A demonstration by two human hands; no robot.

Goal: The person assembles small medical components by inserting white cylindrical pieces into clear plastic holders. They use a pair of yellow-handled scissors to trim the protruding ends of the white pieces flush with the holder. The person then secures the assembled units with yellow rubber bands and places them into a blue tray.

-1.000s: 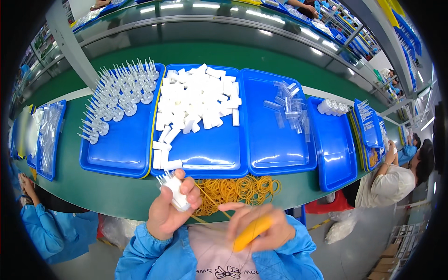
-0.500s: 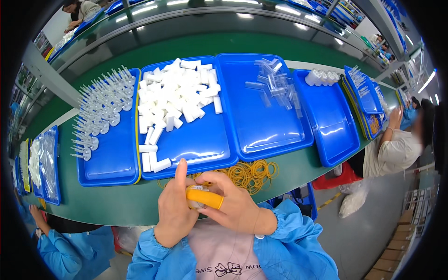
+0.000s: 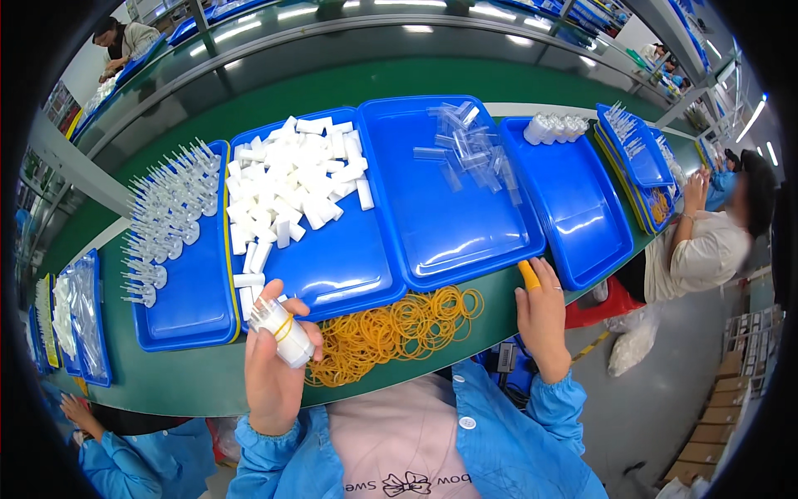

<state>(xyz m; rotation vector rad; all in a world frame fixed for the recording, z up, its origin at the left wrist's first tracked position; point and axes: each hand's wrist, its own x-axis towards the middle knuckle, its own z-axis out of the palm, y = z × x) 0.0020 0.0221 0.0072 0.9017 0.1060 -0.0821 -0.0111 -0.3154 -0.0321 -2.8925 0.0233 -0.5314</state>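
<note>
The left hand [image 3: 273, 374] has its grip closed around a bundle of white tubes [image 3: 281, 331] bound with a yellow rubber band, held upright just above the green surface [image 3: 191, 378], beside the heap of rubber bands [image 3: 395, 326]. The right hand [image 3: 542, 320] rests at the blue tray [image 3: 445, 187] edge, apparently pinching something yellow.

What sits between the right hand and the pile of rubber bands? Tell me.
Nothing visible does. The right hand rests at the table's edge just right of the rubber bands, with only bare green table between them. The left hand holds a banded bundle on the pile's other side.
</note>
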